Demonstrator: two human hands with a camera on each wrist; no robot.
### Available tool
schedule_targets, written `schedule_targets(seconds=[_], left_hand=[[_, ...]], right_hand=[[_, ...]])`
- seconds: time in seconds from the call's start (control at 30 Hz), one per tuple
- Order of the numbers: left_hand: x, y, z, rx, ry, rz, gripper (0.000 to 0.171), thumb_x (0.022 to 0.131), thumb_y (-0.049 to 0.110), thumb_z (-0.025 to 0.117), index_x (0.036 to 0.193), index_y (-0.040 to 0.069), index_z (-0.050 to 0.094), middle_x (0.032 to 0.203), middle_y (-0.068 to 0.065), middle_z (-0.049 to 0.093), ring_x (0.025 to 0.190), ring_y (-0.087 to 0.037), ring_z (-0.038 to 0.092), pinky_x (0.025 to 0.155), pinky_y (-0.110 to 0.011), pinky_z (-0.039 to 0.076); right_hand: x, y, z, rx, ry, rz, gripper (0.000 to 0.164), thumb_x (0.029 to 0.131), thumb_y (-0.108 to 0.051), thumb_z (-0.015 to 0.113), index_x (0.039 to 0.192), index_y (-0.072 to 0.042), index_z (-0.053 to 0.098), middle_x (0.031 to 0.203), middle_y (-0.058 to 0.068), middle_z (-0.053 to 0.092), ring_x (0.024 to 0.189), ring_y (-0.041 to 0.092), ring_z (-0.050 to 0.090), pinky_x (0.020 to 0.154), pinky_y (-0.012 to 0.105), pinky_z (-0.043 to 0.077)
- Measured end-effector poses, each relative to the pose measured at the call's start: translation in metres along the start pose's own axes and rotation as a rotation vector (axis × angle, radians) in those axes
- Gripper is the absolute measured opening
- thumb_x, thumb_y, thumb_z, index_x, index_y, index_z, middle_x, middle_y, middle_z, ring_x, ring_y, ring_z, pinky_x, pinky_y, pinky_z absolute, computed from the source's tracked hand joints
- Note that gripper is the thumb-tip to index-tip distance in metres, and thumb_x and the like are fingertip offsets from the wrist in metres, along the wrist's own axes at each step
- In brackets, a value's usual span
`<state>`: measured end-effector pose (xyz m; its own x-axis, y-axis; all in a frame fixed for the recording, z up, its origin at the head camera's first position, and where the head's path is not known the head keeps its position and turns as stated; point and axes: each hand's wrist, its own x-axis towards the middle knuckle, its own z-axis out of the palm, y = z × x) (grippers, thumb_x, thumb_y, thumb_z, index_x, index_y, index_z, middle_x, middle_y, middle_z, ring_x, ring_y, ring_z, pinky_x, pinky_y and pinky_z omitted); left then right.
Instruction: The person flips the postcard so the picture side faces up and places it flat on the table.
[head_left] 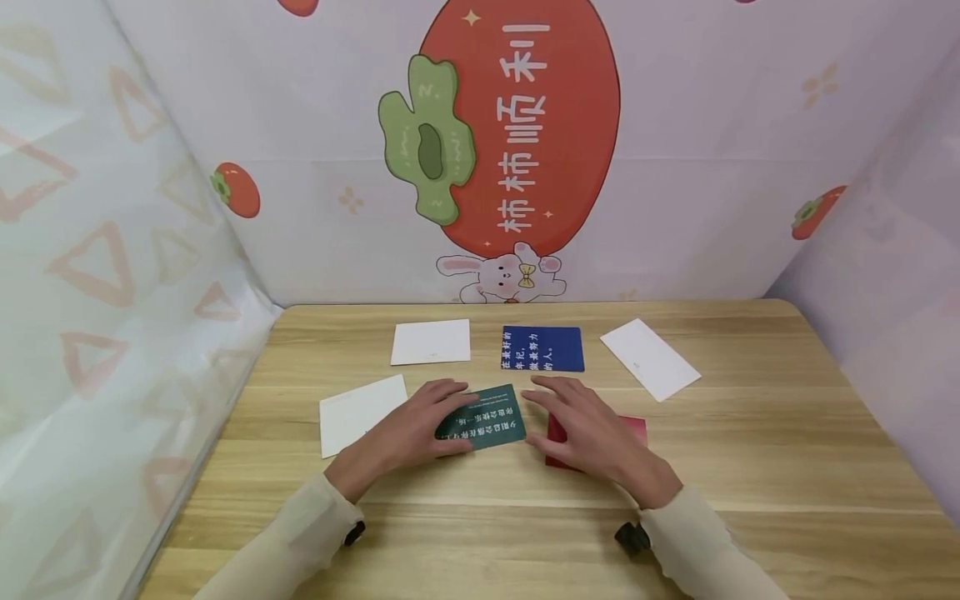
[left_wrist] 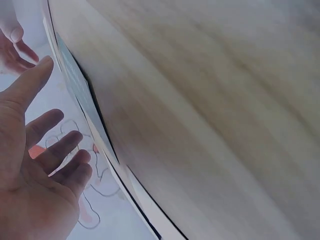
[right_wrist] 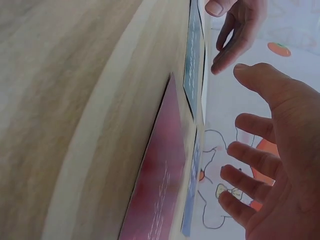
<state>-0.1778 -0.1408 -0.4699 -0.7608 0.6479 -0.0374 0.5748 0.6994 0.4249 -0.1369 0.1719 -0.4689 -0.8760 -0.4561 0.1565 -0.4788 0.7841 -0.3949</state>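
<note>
My left hand (head_left: 416, 425) hovers over the left part of a dark green card (head_left: 491, 419) printed with white characters. Its fingers (left_wrist: 52, 152) are relaxed and hold nothing, as the left wrist view shows. Over a red card (head_left: 634, 428) my right hand (head_left: 588, 433) hangs with loosely bent, spread fingers, and its palm covers the card's middle. From the right wrist, the red card (right_wrist: 155, 185) lies flat on the wood, apart from the fingers (right_wrist: 255, 160). Left of the green card is a white card (head_left: 362, 412), partly behind my left hand.
Along the back of the wooden table (head_left: 480, 533) lie a white card (head_left: 431, 342), a blue card (head_left: 561, 348) with white characters, and a slanted white card (head_left: 651, 360). A printed backdrop (head_left: 315, 250) rises behind the table edge, with patterned sheets at both sides.
</note>
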Motion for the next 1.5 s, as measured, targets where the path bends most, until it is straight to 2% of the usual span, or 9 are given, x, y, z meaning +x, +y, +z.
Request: schedule_targets(seconds=[0.17, 0.37, 0.77, 1.07, 1.23, 1.5], left_hand=[[-0.010, -0.011, -0.003, 0.008, 0.035, -0.006, 0.071, 0.096, 0.046, 0.084, 0.157, 0.018, 0.059, 0.168, -0.011, 0.049, 0.158, -0.035, 0.043, 0.125, -0.057, 0.046], [-0.025, -0.026, -0.007, 0.021, 0.084, -0.009, 0.072, 0.093, 0.041, 0.089, 0.154, 0.014, 0.061, 0.165, -0.013, 0.053, 0.156, -0.037, 0.045, 0.127, -0.058, 0.042], [-0.055, -0.055, -0.020, 0.064, 0.172, -0.012, 0.071, 0.090, 0.030, 0.092, 0.152, 0.010, 0.063, 0.159, -0.017, 0.058, 0.153, -0.044, 0.048, 0.122, -0.061, 0.046], [-0.074, -0.067, -0.023, 0.074, 0.177, -0.062, 0.069, 0.092, 0.031, 0.090, 0.151, 0.009, 0.064, 0.161, -0.017, 0.057, 0.153, -0.045, 0.047, 0.122, -0.064, 0.046], [-0.080, -0.071, -0.025, 0.072, 0.185, -0.074, 0.070, 0.091, 0.032, 0.091, 0.150, 0.008, 0.064, 0.160, -0.019, 0.057, 0.151, -0.047, 0.049, 0.120, -0.065, 0.046], [-0.090, -0.082, -0.030, 0.070, 0.182, -0.130, 0.072, 0.089, 0.035, 0.092, 0.150, 0.011, 0.064, 0.159, -0.020, 0.057, 0.149, -0.047, 0.049, 0.119, -0.068, 0.046]], right_hand=[[0.009, -0.003, 0.004, 0.003, 0.018, -0.053, 0.065, 0.097, -0.044, 0.082, 0.153, -0.015, 0.064, 0.165, 0.013, 0.053, 0.152, 0.038, 0.050, 0.122, 0.064, 0.046], [0.019, -0.008, 0.006, 0.001, 0.017, -0.099, 0.065, 0.098, -0.046, 0.080, 0.152, -0.015, 0.064, 0.165, 0.014, 0.053, 0.151, 0.038, 0.051, 0.123, 0.061, 0.046], [0.040, -0.025, 0.008, 0.013, -0.059, -0.091, 0.064, 0.099, -0.048, 0.078, 0.154, -0.016, 0.063, 0.169, 0.011, 0.050, 0.156, 0.036, 0.047, 0.128, 0.060, 0.041], [0.055, -0.039, 0.016, 0.031, -0.099, -0.129, 0.064, 0.101, -0.049, 0.075, 0.157, -0.021, 0.059, 0.169, 0.008, 0.048, 0.157, 0.035, 0.045, 0.126, 0.059, 0.043], [0.063, -0.046, 0.021, 0.040, -0.106, -0.153, 0.066, 0.101, -0.050, 0.075, 0.158, -0.021, 0.058, 0.169, 0.008, 0.048, 0.156, 0.033, 0.046, 0.126, 0.057, 0.044], [0.081, -0.061, 0.028, 0.023, -0.142, -0.189, 0.065, 0.102, -0.051, 0.074, 0.157, -0.022, 0.058, 0.169, 0.005, 0.049, 0.156, 0.029, 0.046, 0.125, 0.051, 0.047]])
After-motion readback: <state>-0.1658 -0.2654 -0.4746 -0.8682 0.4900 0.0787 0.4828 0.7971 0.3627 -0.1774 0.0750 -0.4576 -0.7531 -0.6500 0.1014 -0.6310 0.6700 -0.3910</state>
